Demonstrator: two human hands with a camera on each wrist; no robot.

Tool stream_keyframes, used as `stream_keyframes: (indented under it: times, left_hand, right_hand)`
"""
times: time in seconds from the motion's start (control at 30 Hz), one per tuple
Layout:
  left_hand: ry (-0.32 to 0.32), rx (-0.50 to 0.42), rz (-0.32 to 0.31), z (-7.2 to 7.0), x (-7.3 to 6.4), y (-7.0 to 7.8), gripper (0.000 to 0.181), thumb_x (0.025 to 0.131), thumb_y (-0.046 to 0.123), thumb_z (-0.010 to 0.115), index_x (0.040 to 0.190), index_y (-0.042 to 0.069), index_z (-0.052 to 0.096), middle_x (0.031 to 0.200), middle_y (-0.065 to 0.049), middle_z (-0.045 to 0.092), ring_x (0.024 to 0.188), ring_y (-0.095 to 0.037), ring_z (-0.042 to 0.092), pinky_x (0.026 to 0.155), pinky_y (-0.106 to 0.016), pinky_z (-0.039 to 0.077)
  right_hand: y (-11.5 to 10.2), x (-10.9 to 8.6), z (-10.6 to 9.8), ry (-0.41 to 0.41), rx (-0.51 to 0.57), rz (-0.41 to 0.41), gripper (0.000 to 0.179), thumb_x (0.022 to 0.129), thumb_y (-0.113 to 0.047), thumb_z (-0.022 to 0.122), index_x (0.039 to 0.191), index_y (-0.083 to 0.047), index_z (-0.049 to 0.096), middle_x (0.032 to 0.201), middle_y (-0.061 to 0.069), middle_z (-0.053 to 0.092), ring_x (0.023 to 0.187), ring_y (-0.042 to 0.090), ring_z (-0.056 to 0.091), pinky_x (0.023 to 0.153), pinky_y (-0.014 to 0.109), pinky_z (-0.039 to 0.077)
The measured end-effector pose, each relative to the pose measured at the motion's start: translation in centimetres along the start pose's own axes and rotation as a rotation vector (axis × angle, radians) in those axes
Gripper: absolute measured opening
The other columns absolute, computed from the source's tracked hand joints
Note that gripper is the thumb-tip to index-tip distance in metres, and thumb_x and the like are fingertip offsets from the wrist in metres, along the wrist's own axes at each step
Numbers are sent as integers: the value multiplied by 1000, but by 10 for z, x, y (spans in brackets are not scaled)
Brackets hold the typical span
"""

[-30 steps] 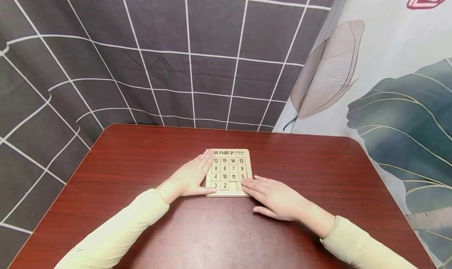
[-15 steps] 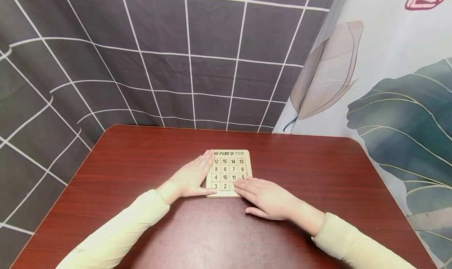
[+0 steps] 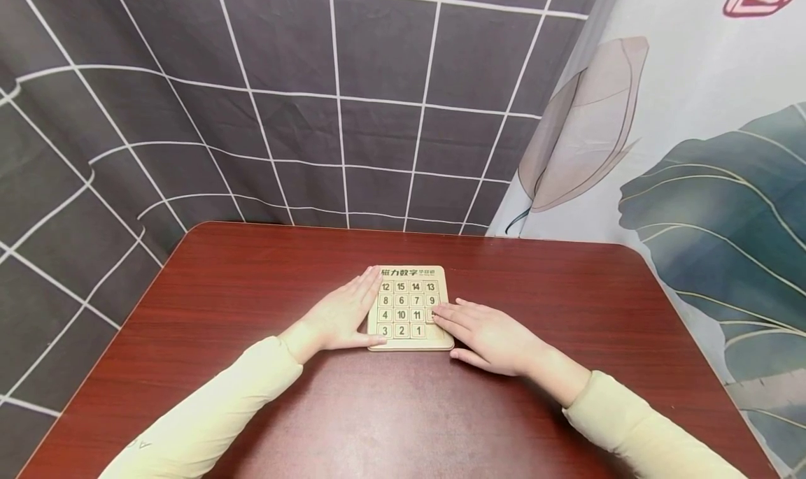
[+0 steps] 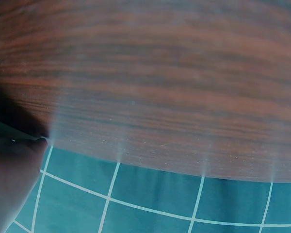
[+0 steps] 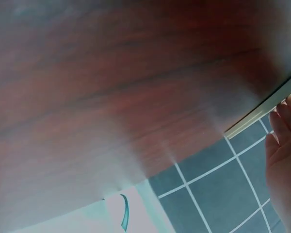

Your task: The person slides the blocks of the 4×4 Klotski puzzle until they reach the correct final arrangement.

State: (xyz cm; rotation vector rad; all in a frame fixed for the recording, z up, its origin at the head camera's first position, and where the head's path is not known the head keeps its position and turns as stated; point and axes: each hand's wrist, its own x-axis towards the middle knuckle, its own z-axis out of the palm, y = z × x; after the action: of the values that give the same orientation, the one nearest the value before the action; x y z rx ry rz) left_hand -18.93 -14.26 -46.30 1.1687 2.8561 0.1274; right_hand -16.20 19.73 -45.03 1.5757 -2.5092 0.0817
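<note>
Head view: numbered tiles (image 3: 401, 301) in puzzle tray (image 3: 412, 345), left hand (image 3: 338, 317) and right hand (image 3: 490, 336) atop, unclenched.

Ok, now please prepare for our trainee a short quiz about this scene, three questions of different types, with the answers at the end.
1. In the head view, where is the vacant place in the bottom row of the number board?
A) far left
B) second from left
C) far right

2. True or false: the left hand lies at the left side of the board.

3. Fill in: the right hand partly covers the tile directly below number ___.

Key: 1. C; 2. True; 3. 9.
</note>
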Motion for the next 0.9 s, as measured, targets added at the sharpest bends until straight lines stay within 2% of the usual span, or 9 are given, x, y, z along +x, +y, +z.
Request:
stream_keyframes:
  times: [0.27, 0.63, 0.9]
  left_hand:
    - [8, -8, 2, -1, 0, 0, 113, 95, 67, 63, 162, -14, 23, 173, -32, 19, 164, -42, 22, 134, -47, 28]
    - [13, 5, 1, 4, 0, -3, 114, 94, 67, 64, 162, -14, 22, 173, -32, 19, 163, -42, 22, 134, -48, 28]
    - [18, -7, -1, 0, -1, 1, 113, 94, 66, 65, 162, -15, 24, 173, -32, 20, 163, -42, 23, 134, -47, 28]
  right_hand:
    - [-1, -2, 1, -6, 9, 3, 61, 102, -37, 68, 149, 0, 58, 156, 14, 59, 147, 27, 56, 122, 50, 47]
    - [-16, -11, 1, 24, -9, -29, 61, 102, -40, 68, 147, 0, 60, 155, 14, 60, 145, 26, 58, 120, 50, 49]
    - [-20, -13, 0, 31, -13, -41, 59, 102, -39, 67, 146, 0, 61, 152, 14, 62, 143, 25, 59, 119, 49, 50]
